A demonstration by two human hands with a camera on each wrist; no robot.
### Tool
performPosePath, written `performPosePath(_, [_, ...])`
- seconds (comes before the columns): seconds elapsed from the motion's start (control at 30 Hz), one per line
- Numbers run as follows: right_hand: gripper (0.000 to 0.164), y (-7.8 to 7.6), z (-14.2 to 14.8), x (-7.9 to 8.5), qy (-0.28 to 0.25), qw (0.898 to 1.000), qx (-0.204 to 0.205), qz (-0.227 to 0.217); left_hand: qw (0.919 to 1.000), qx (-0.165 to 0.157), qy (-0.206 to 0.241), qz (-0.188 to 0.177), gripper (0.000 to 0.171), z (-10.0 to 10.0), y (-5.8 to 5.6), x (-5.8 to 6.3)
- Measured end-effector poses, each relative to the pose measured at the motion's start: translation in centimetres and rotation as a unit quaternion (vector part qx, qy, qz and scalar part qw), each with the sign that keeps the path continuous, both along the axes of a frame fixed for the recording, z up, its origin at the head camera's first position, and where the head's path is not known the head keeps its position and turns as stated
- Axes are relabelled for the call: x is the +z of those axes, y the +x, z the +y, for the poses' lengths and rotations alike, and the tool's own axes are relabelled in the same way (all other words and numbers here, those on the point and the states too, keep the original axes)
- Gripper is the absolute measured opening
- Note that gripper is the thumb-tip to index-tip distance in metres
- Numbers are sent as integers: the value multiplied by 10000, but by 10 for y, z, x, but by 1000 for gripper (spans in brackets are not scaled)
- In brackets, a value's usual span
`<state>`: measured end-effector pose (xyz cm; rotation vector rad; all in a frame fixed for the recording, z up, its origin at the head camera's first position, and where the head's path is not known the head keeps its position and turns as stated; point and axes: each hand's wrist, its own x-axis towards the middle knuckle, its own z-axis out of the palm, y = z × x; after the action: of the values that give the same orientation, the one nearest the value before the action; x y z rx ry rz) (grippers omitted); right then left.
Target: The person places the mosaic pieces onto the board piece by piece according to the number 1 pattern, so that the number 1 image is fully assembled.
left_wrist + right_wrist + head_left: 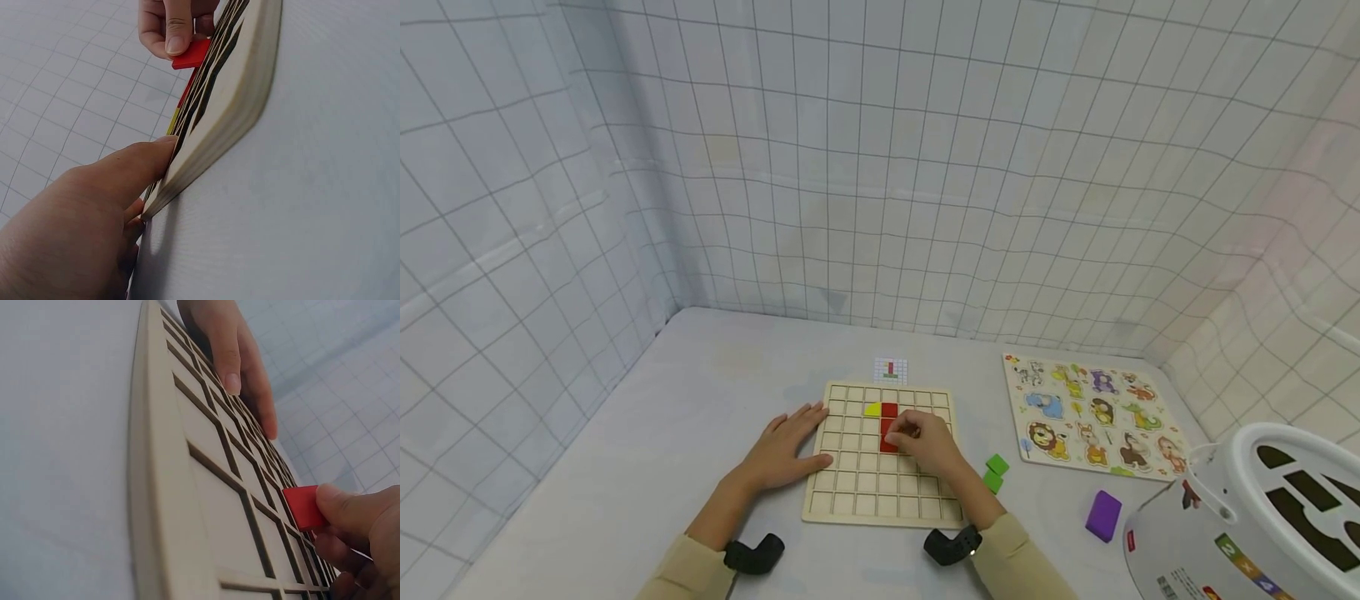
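A wooden grid board [865, 483] lies flat in front of me. My left hand [782, 450] rests at the board's left edge, its fingers straight and the thumb on the frame. Between thumb and fingers, my right hand [928, 442] pinches a square red tile [304, 507], held tilted against the grid in the right wrist view. Higher in the same column, a red tile [889, 410] sits in a cell, and a yellow piece [873, 409] with a slanted side lies just left of it. My right fingers partly cover the red column.
Beyond the board lies a small pattern card [891, 364]. Two green tiles [997, 465] lie right of the board. Farther right are a purple block [1103, 516], an animal puzzle board [1026, 437] and a white lidded bucket [1187, 542]. Grid-patterned cloth walls [880, 167] surround the table.
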<state>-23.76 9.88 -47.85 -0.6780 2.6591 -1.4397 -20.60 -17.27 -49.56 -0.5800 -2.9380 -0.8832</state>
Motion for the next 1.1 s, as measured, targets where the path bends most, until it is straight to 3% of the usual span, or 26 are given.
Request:
performPosePath(0.63, [5, 1, 0, -9, 175, 9985, -195, 487, 10000, -39, 24, 28, 79, -1, 0, -1])
performPosePath(1.1, [6, 1, 1, -14, 263, 9981, -232, 514, 10000, -60, 20, -11, 79, -1, 0, 1])
